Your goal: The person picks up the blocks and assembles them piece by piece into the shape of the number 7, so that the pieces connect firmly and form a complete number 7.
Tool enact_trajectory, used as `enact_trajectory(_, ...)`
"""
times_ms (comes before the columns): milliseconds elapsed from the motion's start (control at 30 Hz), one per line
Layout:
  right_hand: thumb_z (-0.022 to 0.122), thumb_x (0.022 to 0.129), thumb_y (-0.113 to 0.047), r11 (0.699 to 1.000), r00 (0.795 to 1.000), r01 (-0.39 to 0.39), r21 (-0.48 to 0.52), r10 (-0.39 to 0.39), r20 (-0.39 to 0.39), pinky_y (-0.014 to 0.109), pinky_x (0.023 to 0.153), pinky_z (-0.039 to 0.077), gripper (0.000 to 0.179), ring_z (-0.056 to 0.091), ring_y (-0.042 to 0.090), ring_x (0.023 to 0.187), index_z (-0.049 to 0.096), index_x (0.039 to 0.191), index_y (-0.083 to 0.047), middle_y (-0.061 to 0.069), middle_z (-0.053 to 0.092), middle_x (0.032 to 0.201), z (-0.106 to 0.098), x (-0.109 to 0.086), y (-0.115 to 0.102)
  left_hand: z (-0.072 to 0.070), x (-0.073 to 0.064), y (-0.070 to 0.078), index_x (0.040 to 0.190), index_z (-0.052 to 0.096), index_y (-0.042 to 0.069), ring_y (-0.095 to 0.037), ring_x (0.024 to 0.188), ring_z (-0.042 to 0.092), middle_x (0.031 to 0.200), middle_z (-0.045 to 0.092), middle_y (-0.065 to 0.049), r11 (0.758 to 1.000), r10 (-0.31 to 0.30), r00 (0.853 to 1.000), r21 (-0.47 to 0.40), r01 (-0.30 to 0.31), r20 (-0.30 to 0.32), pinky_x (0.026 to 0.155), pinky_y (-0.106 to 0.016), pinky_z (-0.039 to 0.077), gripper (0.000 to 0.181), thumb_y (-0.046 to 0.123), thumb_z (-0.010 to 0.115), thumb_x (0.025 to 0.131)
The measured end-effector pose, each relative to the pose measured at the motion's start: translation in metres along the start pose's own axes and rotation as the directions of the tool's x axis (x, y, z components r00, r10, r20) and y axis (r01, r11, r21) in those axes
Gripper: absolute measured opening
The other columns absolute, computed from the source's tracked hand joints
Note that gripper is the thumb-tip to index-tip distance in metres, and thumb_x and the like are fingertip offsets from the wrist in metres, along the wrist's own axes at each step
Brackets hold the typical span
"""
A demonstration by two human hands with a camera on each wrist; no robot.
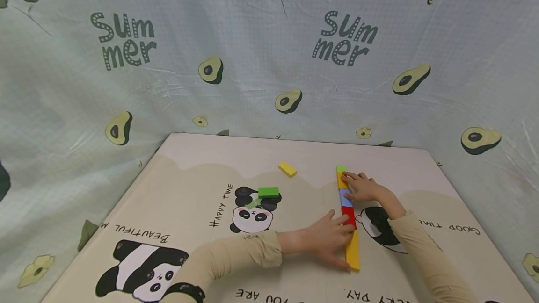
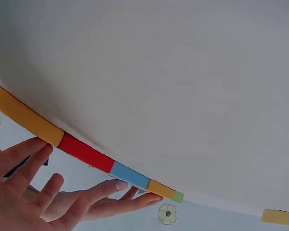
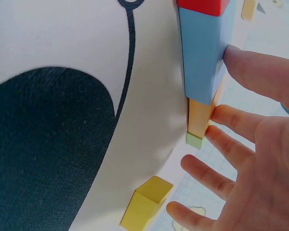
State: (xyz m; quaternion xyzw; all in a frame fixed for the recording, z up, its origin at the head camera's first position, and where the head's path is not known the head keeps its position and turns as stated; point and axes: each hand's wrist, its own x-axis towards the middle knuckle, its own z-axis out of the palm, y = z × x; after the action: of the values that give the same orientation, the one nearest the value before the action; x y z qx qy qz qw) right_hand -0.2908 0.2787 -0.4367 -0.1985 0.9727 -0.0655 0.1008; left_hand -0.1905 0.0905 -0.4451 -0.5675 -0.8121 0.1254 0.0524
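A straight row of end-to-end blocks lies on the table: a long orange block [image 1: 353, 254] nearest, then a red block [image 1: 347, 214], a blue block [image 1: 345, 198], a shorter orange block [image 1: 341, 180] and a green block [image 1: 340, 169] farthest. My left hand [image 1: 326, 237] is spread at the near part, its fingertips touching around the orange-red joint. With fingers apart, my right hand [image 1: 365, 188] lies along the far part. In the right wrist view its thumb touches the blue block [image 3: 200, 55] and two fingertips touch the shorter orange block [image 3: 200, 118].
Left of the row lie a loose yellow block [image 1: 287, 169] and a green block [image 1: 268, 192]. Another yellow block [image 3: 147, 202] shows beside the row in the right wrist view. The table [image 1: 202, 162] has printed pandas and words; a patterned curtain [image 1: 252, 36] hangs behind.
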Motion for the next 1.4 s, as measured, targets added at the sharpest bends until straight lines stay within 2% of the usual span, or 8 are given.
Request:
enact_trajectory(200,0.058,0.083,-0.032,1.0,1.0,0.0,0.004,0.0,0.005,0.067,0.09,0.027,0.061,0.033,0.047,0.114,0.038,0.133,-0.002,0.023,0.03,0.139,-0.0005,0.0002,-0.0006,0.0001,0.0015,0.0004,0.124,0.051,0.024,-0.011,0.113,0.034,0.124,0.047,0.009,1.0,-0.02,1.0,-0.01,0.02,-0.009,0.099,-0.041,0.033,0.073,0.075,0.034,0.074)
enact_trajectory(567,0.059,0.082,-0.031,1.0,1.0,0.01,-0.002,-0.01,-0.014,0.065,0.09,0.028,0.061,0.033,0.046,0.115,0.039,0.132,-0.001,0.023,0.032,0.138,-0.0033,-0.0005,-0.0009,0.0005,0.0015,0.0028,0.116,0.052,0.025,-0.01,0.105,0.036,0.109,0.049,0.01,0.999,-0.054,0.998,-0.012,0.053,-0.037,0.092,-0.037,0.034,0.071,0.077,0.036,0.072)
enact_trajectory(700,0.061,0.081,-0.03,1.0,0.999,0.021,-0.008,-0.021,-0.03,0.065,0.09,0.029,0.06,0.033,0.045,0.114,0.041,0.13,0.0,0.023,0.034,0.136,-0.0026,0.0007,-0.0005,0.002,0.0028,0.0022,0.118,0.052,0.025,-0.009,0.105,0.037,0.11,0.05,0.01,0.999,-0.044,0.999,-0.025,0.043,-0.025,0.093,-0.037,0.034,0.071,0.077,0.037,0.072)
enact_trajectory(867,0.06,0.081,-0.032,1.0,1.0,0.013,-0.028,-0.014,-0.024,0.066,0.09,0.029,0.059,0.03,0.047,0.117,0.043,0.129,-0.002,0.024,0.028,0.138,-0.0032,0.0007,-0.0009,0.0026,0.0039,0.0021,0.117,0.052,0.026,-0.009,0.105,0.037,0.111,0.05,0.01,0.999,-0.041,0.999,-0.022,0.04,-0.014,0.093,-0.036,0.034,0.071,0.077,0.037,0.071)
enact_trajectory(1100,0.061,0.081,-0.033,1.0,1.0,-0.013,0.005,0.013,-0.001,0.067,0.091,0.027,0.059,0.029,0.047,0.118,0.043,0.129,-0.004,0.027,0.03,0.135,-0.0063,0.0006,0.0001,-0.0007,0.0033,0.0023,0.119,0.051,0.027,-0.009,0.105,0.036,0.114,0.05,0.01,0.999,-0.044,0.999,-0.018,0.044,0.007,0.093,-0.034,0.033,0.07,0.077,0.037,0.072)
enact_trajectory(1400,0.062,0.079,-0.034,1.0,1.0,-0.017,0.002,0.017,0.012,0.066,0.09,0.027,0.058,0.031,0.046,0.116,0.045,0.125,-0.004,0.027,0.032,0.135,-0.0059,0.0044,0.0015,-0.0015,-0.0007,0.0032,0.119,0.049,0.027,-0.007,0.105,0.036,0.118,0.048,0.012,0.997,-0.071,0.997,-0.013,0.071,0.016,0.085,-0.028,0.033,0.07,0.077,0.036,0.073)
